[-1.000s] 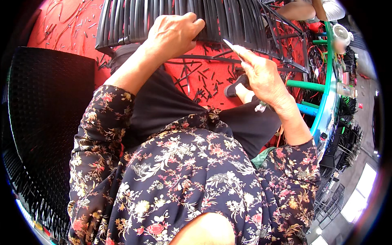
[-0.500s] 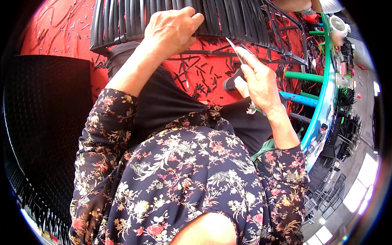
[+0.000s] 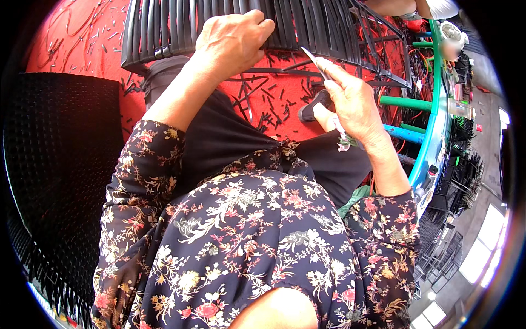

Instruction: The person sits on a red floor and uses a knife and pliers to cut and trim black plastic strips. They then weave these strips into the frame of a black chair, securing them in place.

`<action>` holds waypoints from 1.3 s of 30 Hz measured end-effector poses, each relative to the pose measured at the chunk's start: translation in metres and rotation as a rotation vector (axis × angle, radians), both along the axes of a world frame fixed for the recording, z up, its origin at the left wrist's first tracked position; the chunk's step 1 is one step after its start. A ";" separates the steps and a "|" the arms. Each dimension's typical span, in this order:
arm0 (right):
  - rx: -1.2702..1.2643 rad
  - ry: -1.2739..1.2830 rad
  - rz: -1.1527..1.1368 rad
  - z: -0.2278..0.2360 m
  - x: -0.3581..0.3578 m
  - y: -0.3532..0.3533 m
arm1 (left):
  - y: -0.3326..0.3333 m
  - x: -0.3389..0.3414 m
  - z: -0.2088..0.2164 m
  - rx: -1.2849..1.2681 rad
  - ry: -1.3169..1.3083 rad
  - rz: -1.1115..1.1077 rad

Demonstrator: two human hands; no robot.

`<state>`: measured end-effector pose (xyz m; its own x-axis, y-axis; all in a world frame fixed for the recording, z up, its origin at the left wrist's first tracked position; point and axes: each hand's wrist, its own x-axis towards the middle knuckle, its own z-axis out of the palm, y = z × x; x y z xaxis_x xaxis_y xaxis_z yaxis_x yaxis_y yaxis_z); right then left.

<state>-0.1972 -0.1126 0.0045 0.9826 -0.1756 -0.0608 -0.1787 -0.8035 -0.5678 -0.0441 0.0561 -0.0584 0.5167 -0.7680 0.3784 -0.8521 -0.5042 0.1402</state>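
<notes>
Across the top lies a frame wound with flat black strips (image 3: 189,24), side by side. My left hand (image 3: 233,44) is closed at the near edge of the strips, its fingers curled in. What is inside those fingers is hidden. To its right, my right hand (image 3: 353,104) is closed round a slim pointed metal blade (image 3: 309,56), whose tip points up and left close to the strips' near edge. A pale, patterned part (image 3: 341,137) shows below the palm; I cannot tell whether it belongs to the tool.
Short black offcuts (image 3: 268,118) litter the red floor covering (image 3: 82,49). A dark woven panel (image 3: 63,164) stands at the left. On the right are a curved blue and green rail (image 3: 424,159) with green bars and a white fan (image 3: 453,34). Another person's arm (image 3: 392,6) shows at top right.
My right hand has shifted slightly right and down, its forearm swinging outward, and the blade tip has moved a little up and left. My left hand stays nearly still.
</notes>
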 end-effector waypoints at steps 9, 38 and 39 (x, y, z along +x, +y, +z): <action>-0.058 -0.145 -0.057 -0.027 -0.006 0.017 | 0.002 -0.001 0.012 -0.083 0.075 -0.032; -0.069 0.035 -0.081 -0.020 0.009 -0.013 | -0.019 -0.008 -0.004 -0.106 0.172 0.012; -0.048 -0.056 -0.139 -0.032 0.004 -0.007 | -0.020 -0.009 -0.004 -0.116 0.150 0.018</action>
